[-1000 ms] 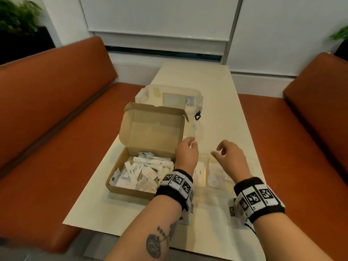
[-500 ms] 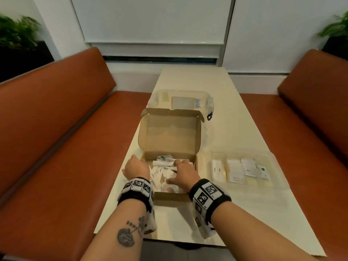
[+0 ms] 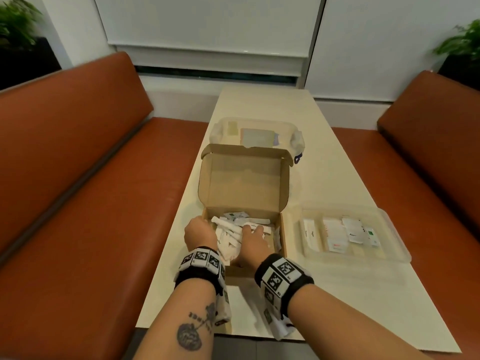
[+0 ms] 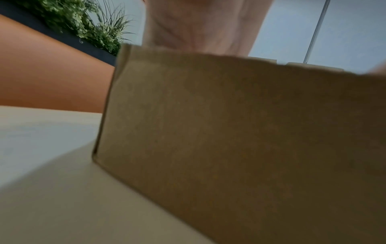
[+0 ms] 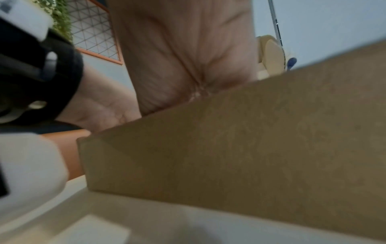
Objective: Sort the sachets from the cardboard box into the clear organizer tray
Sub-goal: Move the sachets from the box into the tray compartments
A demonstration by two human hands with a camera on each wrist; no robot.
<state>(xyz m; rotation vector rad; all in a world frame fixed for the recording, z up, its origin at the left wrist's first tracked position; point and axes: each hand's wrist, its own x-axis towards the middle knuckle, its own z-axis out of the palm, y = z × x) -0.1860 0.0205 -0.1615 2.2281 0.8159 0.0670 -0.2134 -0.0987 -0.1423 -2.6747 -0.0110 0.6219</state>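
Observation:
The open cardboard box (image 3: 244,188) sits mid-table with its lid upright and a heap of white sachets (image 3: 230,229) inside. My left hand (image 3: 199,231) is at the box's left wall, its fingers dropping over the edge out of sight. My right hand (image 3: 253,236) lies inside the box, fingers spread on top of the sachets. The clear organizer tray (image 3: 389,237) stands right of the box, with several sachets (image 3: 335,233) laid in its compartments. Both wrist views show only a palm (image 4: 200,24) (image 5: 183,57) above the brown box wall (image 4: 229,123) (image 5: 250,140).
A clear plastic container (image 3: 255,132) stands behind the box lid. Orange benches (image 3: 78,203) (image 3: 428,165) run along both sides of the narrow cream table (image 3: 324,294). Potted plants sit in the far corners.
Both hands moved left from over the tray to the cardboard box. The right hand went down onto the sachets and the left settled at the box's left wall.

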